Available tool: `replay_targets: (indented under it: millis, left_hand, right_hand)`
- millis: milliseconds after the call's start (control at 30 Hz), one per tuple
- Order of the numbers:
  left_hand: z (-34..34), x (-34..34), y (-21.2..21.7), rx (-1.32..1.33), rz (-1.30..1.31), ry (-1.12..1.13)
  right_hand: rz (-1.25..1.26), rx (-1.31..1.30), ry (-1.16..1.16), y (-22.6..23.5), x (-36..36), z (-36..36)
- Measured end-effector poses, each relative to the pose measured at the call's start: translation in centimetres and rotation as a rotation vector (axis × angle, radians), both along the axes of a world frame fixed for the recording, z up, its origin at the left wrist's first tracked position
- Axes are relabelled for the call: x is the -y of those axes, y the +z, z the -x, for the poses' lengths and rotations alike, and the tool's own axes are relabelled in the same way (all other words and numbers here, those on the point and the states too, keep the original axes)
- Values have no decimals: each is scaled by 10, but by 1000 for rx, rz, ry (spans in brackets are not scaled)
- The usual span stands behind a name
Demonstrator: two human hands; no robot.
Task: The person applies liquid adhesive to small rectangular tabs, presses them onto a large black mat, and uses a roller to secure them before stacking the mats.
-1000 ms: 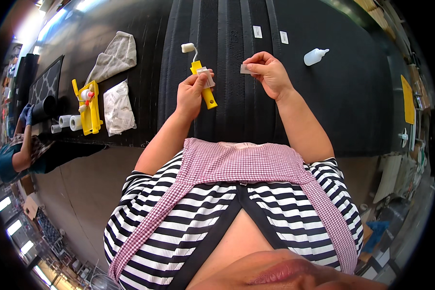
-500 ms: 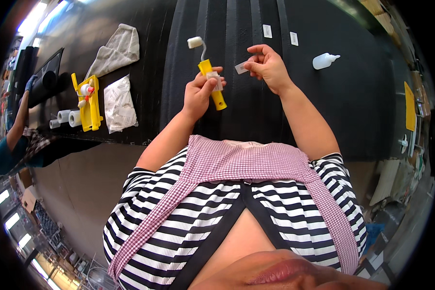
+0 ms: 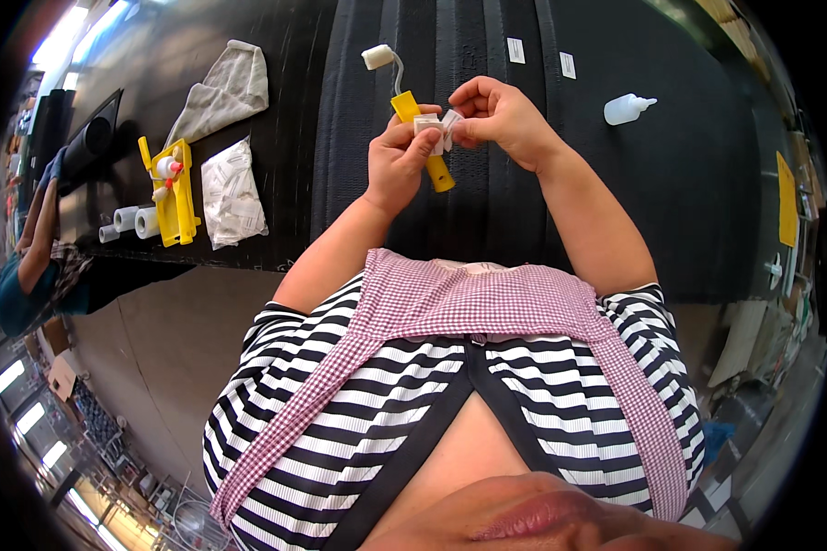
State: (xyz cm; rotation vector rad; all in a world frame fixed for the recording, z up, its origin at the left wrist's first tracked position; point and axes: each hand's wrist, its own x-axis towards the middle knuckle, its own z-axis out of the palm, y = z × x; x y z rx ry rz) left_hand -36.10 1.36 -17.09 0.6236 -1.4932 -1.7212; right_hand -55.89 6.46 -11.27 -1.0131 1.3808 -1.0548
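Above the worktop (image 3: 289, 184), a crowded grip

Left hand (image 3: 398, 165) clasps yellow roller (image 3: 442, 174) and label stack (image 3: 425, 123) together; right hand (image 3: 505, 124) pinches a label (image 3: 451, 127) beside the stack. Looser hold could spill labels; a tilted roller, if wet, could smear them.

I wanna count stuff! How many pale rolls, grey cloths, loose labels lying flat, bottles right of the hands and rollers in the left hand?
Pale rolls: 3
Grey cloth: 1
Loose flat labels: 2
White bottle on the right: 1
Roller in the left hand: 1
Total: 8
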Motion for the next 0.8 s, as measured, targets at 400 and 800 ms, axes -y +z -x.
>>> replay_targets:
  millis: [400,800]
  left_hand:
    - [-9,6,-14,99,112,81]
    - [-21,10,-31,102,71,117]
  right_hand:
    - [-10,-488,-26,-27,19,43]
    - [262,-974,-201,-60,78,75]
